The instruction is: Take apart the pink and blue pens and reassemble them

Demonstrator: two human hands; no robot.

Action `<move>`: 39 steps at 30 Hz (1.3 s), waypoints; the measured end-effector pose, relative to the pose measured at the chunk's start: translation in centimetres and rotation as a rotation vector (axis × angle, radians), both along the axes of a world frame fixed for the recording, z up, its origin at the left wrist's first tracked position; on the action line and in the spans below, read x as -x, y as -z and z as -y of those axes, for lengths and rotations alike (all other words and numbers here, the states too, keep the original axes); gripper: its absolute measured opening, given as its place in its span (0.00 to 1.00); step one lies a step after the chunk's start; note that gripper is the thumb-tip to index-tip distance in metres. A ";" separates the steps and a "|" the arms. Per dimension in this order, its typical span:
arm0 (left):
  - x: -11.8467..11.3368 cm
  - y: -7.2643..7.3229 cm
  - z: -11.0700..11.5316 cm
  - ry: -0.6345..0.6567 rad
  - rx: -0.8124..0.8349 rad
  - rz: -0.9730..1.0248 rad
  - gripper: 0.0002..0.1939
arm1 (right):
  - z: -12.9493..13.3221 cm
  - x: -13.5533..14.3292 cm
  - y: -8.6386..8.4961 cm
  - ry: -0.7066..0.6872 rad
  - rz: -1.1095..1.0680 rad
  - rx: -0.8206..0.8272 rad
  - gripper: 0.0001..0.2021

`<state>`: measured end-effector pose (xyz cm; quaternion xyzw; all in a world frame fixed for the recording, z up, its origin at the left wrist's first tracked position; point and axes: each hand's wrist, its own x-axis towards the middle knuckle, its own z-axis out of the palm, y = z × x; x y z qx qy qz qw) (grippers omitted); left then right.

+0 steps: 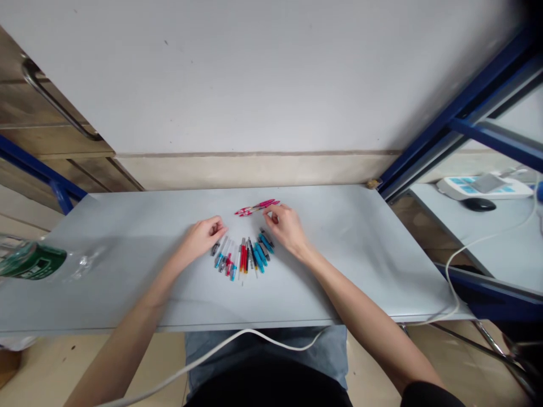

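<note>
Several pen parts fan out in an arc on the grey table (356,243): clear and blue caps (220,260) at the left, red pieces (243,255) in the middle, blue barrels (259,257) at the right. Behind them lie pink pens (257,207), side by side and slightly slanted. My left hand (206,234) hovers by the left end of the arc, fingertips pinched together; whatever they hold is too small to name. My right hand (284,223) is at the right end of the pink pens, thumb and finger closed, their contents unclear.
A bottle with a green label (40,261) lies at the far left beside clear plastic (85,263). On the right, past a blue frame (449,121), are a white device (487,186) and a black mouse (478,204). A white cable (456,257) crosses the right table edge.
</note>
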<state>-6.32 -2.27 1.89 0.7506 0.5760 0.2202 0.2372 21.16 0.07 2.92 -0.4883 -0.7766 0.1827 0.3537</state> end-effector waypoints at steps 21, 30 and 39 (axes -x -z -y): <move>0.4 0.6 1.3 0.092 -0.148 -0.004 0.09 | 0.4 0.2 -0.2 0.086 0.045 0.053 0.10; 0.5 0.6 1.3 0.101 -0.123 0.022 0.12 | 0.2 0.0 -0.1 0.104 0.070 0.051 0.10; 0.9 0.3 1.3 0.057 -0.068 0.085 0.18 | -1.9 -1.2 2.1 0.072 0.078 -0.080 0.16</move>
